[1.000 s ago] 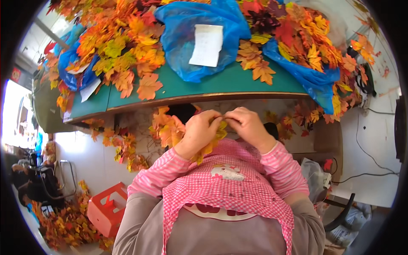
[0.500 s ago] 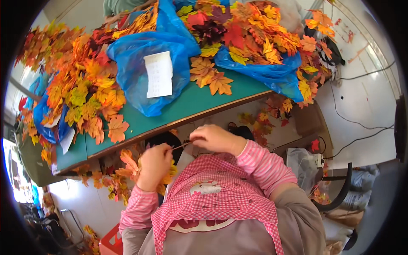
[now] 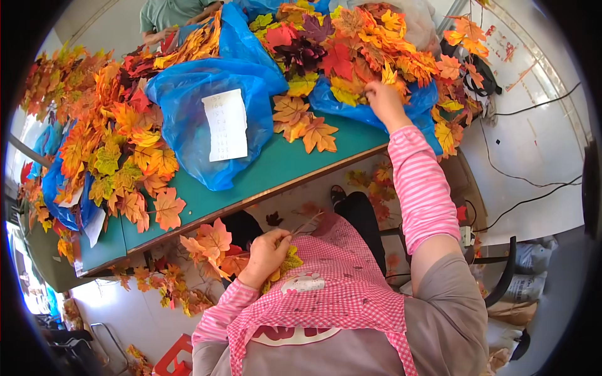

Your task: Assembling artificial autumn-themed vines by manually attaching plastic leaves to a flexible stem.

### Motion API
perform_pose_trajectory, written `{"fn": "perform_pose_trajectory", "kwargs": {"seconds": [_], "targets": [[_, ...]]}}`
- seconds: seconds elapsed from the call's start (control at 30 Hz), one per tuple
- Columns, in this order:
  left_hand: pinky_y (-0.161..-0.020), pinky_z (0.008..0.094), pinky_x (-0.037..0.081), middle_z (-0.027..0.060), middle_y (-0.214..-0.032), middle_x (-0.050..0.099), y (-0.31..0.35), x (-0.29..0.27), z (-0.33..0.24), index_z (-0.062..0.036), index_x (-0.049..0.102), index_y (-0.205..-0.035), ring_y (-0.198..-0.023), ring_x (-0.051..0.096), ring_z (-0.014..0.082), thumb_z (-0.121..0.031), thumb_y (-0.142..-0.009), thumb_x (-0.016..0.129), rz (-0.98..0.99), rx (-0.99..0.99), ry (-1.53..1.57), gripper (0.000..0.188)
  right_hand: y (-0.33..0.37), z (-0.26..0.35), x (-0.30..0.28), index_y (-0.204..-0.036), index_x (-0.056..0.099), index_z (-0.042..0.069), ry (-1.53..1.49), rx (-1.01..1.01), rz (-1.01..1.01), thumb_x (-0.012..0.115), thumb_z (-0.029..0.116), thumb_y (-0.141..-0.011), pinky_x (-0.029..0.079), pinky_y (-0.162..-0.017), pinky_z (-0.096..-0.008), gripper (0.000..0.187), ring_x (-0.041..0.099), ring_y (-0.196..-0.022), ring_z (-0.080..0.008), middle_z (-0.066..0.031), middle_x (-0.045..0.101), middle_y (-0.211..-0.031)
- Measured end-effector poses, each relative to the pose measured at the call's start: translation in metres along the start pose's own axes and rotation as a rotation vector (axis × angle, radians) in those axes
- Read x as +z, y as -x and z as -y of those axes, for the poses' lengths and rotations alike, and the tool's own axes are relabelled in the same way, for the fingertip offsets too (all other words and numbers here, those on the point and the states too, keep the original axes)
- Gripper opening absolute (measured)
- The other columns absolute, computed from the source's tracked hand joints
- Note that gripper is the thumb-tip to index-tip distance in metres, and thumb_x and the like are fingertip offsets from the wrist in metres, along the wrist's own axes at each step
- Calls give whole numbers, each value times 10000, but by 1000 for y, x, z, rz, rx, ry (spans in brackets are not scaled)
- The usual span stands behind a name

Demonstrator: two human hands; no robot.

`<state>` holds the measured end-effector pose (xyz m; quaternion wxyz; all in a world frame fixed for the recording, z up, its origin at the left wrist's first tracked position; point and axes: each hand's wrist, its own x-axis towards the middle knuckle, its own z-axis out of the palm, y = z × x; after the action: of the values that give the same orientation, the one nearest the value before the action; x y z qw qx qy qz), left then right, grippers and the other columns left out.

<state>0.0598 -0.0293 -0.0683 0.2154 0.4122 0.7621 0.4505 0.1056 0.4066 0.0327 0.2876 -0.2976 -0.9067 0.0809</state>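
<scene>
My left hand (image 3: 266, 254) is closed on the thin stem of an artificial maple-leaf garland, low in front of my apron. The stem's tip (image 3: 308, 224) sticks out to the right past my fingers. Orange leaves (image 3: 212, 241) of the garland spread out left of the hand, and a yellow-green leaf (image 3: 290, 263) shows beside it. My right hand (image 3: 384, 103) reaches forward to the pile of artificial leaves (image 3: 364, 53) on the blue plastic bag (image 3: 411, 106). Its fingertips are pinched at the edge of a yellow leaf (image 3: 345, 93).
The green table (image 3: 263, 172) bears more leaf heaps (image 3: 135, 150) at the left. A blue bag (image 3: 188, 125) with a paper slip (image 3: 226, 125) lies mid-table. Another person (image 3: 172, 19) is at the far side. A black cable (image 3: 520, 207) runs at the right.
My right hand has left the stem near my lap and moved forward and right to the leaf pile. My left hand has shifted right and lower, still holding the stem.
</scene>
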Motion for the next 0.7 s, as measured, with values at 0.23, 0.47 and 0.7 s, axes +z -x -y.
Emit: {"fn": "perform_pose_trajectory", "kwargs": {"seconds": [0.23, 0.47, 0.7], "targets": [[-645, 357, 526, 163, -842, 695, 6, -6, 6, -28, 697, -959, -749, 688, 319, -171, -857, 674, 44, -92, 27, 176, -9, 7, -10, -938, 719, 54, 63, -55, 175, 614, 147, -846, 510, -826, -469, 168, 648, -905, -384, -191, 691, -906], [-647, 334, 525, 170, -835, 697, 0, 1, 9, -8, 691, -973, -735, 699, 260, -148, -866, 672, 72, -54, -24, 177, -67, 51, -19, -913, 694, 41, -270, -72, -133, 596, 153, -874, 513, -763, -431, 153, 658, -838, -351, -177, 687, -869], [-652, 365, 529, 174, -838, 690, 1, -4, 18, -25, 695, -965, -763, 690, 315, -163, -859, 675, 31, -59, 5, 175, -103, 0, 6, -1190, 623, 178, 450, 58, -19, 585, 205, -871, 412, -883, -604, 322, 517, -1163, -353, -75, 552, -1294]]}}
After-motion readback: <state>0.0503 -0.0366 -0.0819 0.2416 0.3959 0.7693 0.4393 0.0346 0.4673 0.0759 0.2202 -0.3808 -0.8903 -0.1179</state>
